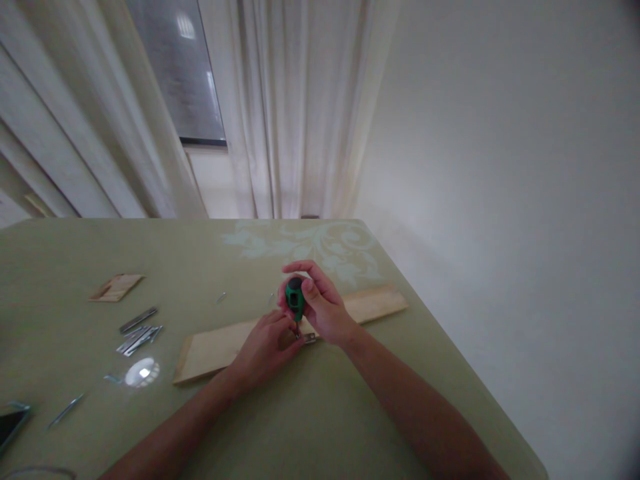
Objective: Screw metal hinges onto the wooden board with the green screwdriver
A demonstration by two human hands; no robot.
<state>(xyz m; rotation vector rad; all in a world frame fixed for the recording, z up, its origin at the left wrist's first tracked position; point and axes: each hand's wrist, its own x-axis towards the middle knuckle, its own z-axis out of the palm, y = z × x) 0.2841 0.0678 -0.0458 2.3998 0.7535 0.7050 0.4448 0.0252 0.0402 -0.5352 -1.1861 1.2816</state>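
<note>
My right hand [325, 307] is closed round the green and black handle of a screwdriver [295, 299], its index finger raised. The screwdriver stands nearly upright, its shaft pointing down at a small metal hinge [309, 338] on the near edge of a long wooden board [220, 348]. My left hand [267, 347] rests on the board, with thumb and fingers pinched together by the screwdriver's tip. Whatever those fingertips hold there is too small and covered to make out.
On the green table [350, 413] at left lie a small wood piece [116, 288], a dark metal strip [138, 320], several metal pieces [139, 339] and a thin pen-like rod [66, 411]. A dark-screened device [13, 423] sits at the left edge. A white wall [500, 200] rises beyond the table's right side.
</note>
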